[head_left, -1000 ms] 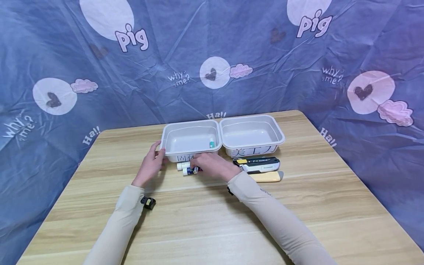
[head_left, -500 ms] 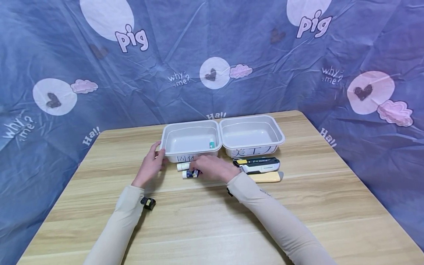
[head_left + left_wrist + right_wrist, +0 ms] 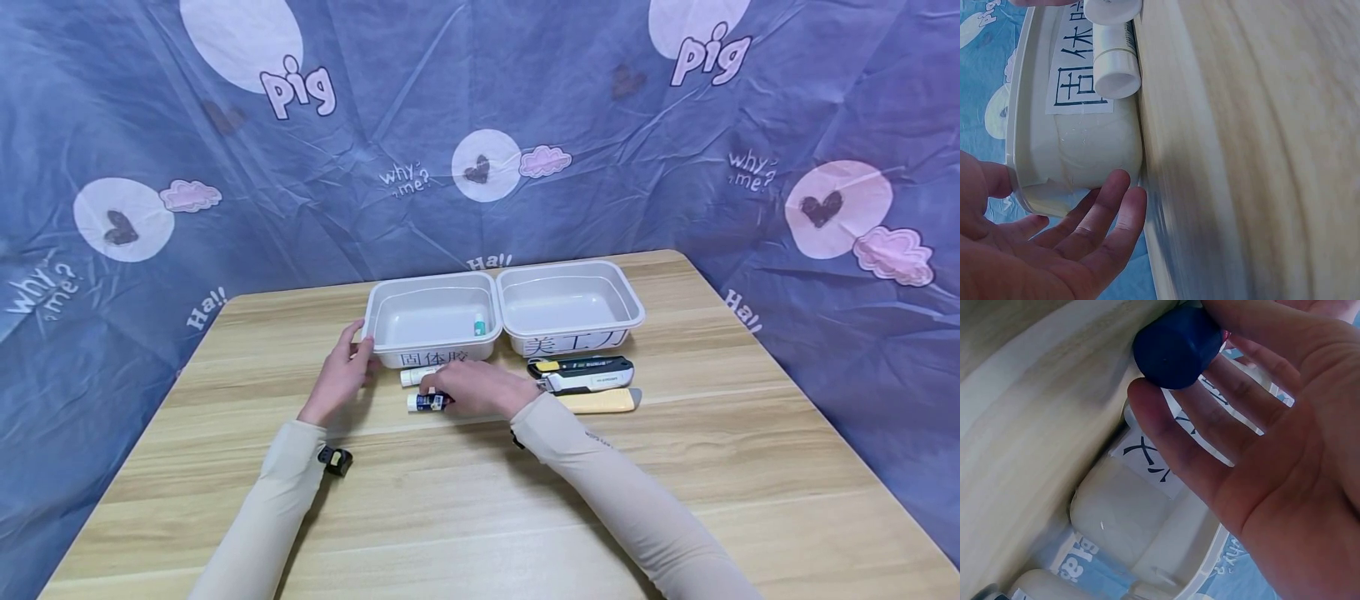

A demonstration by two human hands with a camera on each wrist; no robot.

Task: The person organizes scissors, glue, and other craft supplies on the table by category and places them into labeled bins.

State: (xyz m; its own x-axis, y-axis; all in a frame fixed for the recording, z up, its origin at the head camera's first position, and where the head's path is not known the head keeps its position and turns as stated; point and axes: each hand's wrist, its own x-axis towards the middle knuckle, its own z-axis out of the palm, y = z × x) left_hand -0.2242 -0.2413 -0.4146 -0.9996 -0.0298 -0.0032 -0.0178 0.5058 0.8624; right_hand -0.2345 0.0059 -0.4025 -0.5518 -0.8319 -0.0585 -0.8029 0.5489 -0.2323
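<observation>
My right hand [image 3: 480, 388] pinches a dark blue glue stick [image 3: 426, 403] with a white end, lying low over the table; its blue base [image 3: 1175, 349] shows between thumb and fingers in the right wrist view. Just behind it, a white glue stick [image 3: 413, 378] lies against the front of the left white plastic box [image 3: 390, 358], partly hidden by that hand. My left hand [image 3: 341, 379] rests at the box's left end, fingers [image 3: 1107, 206] loosely extended along its corner and thumb by the rim. Inside this box is a teal glue stick [image 3: 480, 326].
A second white box [image 3: 577, 331] stands right beside the first, and both bear Chinese labels. Utility knives lie in front of it: a black and yellow one [image 3: 600, 364], a white and black one [image 3: 592, 382] and a pale yellow one [image 3: 603, 402]. A printed blue cloth [image 3: 360, 225] hangs behind the table.
My right hand has drawn the dark blue glue stick slightly toward me and left, widening the gap to the white one. The left hand stays at the box.
</observation>
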